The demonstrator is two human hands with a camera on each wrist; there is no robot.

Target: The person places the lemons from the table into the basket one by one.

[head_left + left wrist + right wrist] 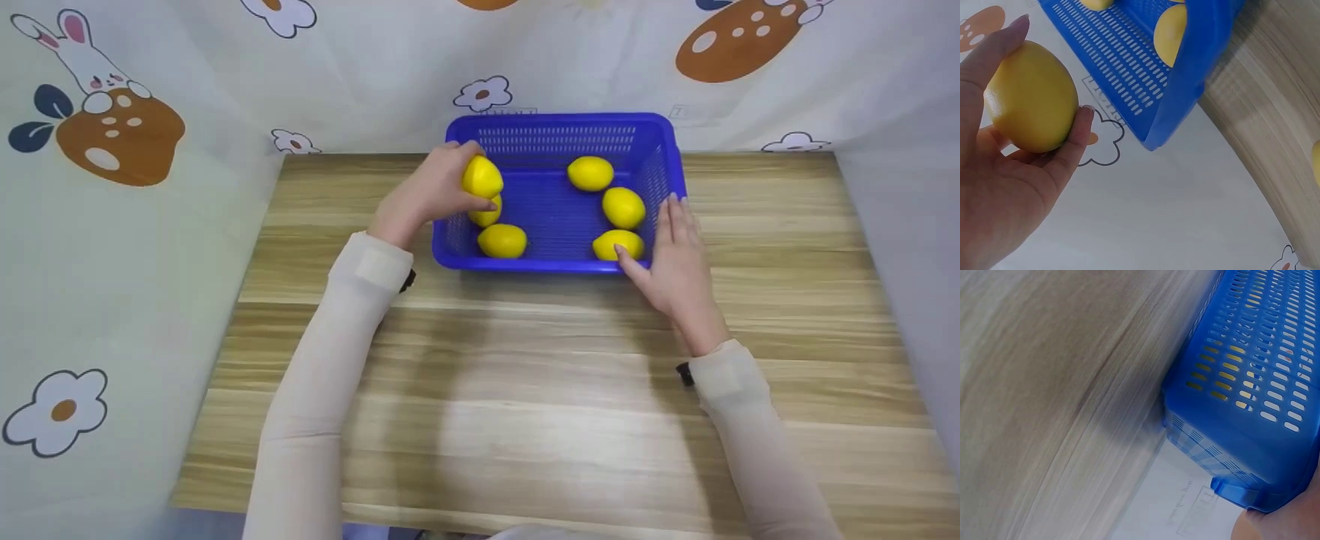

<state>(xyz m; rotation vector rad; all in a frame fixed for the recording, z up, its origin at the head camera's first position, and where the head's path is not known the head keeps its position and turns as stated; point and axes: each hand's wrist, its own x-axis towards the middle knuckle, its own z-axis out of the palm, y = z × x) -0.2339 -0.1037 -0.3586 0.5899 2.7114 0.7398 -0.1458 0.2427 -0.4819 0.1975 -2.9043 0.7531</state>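
My left hand (431, 184) holds a lemon (482, 177) over the left end of the blue plastic basket (555, 266). In the left wrist view, thumb and fingers curve round this lemon (1033, 97), apart from the basket wall. Beneath it, one lemon (486, 214) is partly hidden, and another lemon (502, 241) lies near the front left corner. Three more sit along the right: a back lemon (590, 173), a middle lemon (624, 208) and a front lemon (618, 245). My right hand (679, 274) rests at the front right corner, fingers straight along the side, thumb over the front rim.
The wooden table (540, 420) carries the basket near its back edge. Behind stands a pale printed sheet (360, 82), with a plain pale side (900, 225) at right. In the left wrist view, a sliver of something yellow (1316, 162) shows at the right margin.
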